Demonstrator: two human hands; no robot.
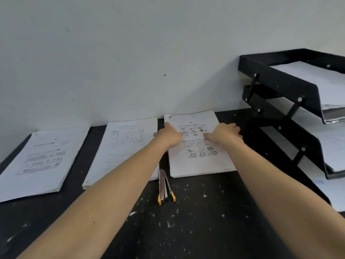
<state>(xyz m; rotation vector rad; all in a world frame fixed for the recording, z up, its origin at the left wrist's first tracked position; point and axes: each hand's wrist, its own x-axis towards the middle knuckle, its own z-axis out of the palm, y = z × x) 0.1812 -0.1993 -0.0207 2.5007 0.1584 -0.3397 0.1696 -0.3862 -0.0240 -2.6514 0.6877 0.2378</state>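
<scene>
Three stacks of printed white sheets lie side by side on a black table [196, 221]. Both my hands are on the right stack [197, 163]. My left hand [170, 135] lies at that stack's left edge, fingers reaching toward the far corner. My right hand [223, 134] rests on the stack's right side, fingers spread flat over the edge. Whether either hand pinches a sheet cannot be made out. A metal stapler with yellow ends [165, 186] lies swung open on the table, just in front of the gap between the middle and right stacks.
The middle stack [121, 146] and left stack [41, 159] lie further left, against a white wall. A black tiered paper tray [291, 86] holding sheets stands at the right. The tabletop is speckled with white flecks.
</scene>
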